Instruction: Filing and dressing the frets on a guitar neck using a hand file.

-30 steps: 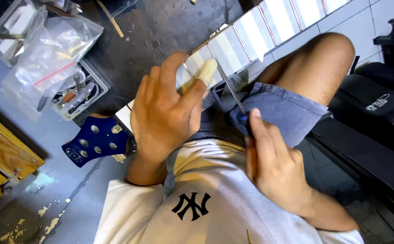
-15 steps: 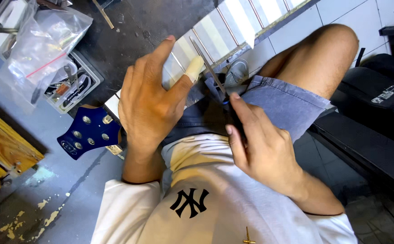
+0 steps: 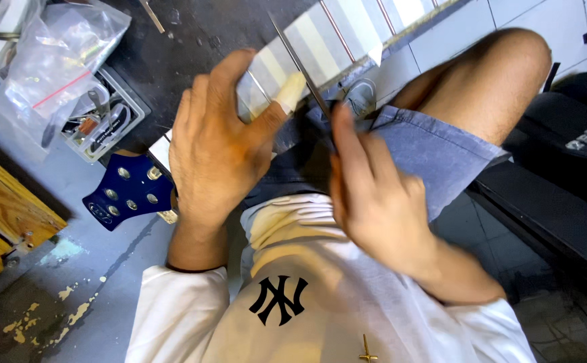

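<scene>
The person sat with a guitar neck masked in pale strips of tape between metal frets (image 3: 337,37) lying across the lap, over blue denim shorts (image 3: 428,151). The left hand (image 3: 216,144) was wrapped over the neck near its lower end, fingers curled round the far edge and the thumb, its tip covered in a pale wrap, pressed on the taped face. Just beyond the wrist, the dark blue headstock with round metal tuner bushings (image 3: 128,191) stuck out to the left.

The right hand (image 3: 374,195) held a thin, dark metal file (image 3: 300,64), its fingers closed round the lower end, the forefinger stretched along it. The file ran up and across the taped neck at an angle, its blade lying just beside the wrapped thumb; whether it touched a fret could not be told.

On the dark counter (image 3: 186,40) above the left hand stood an open plastic case of small tools (image 3: 101,121), and a clear plastic bag (image 3: 54,64) lay partly over it. A yellow wooden block (image 3: 4,198) sat at the left edge.
</scene>
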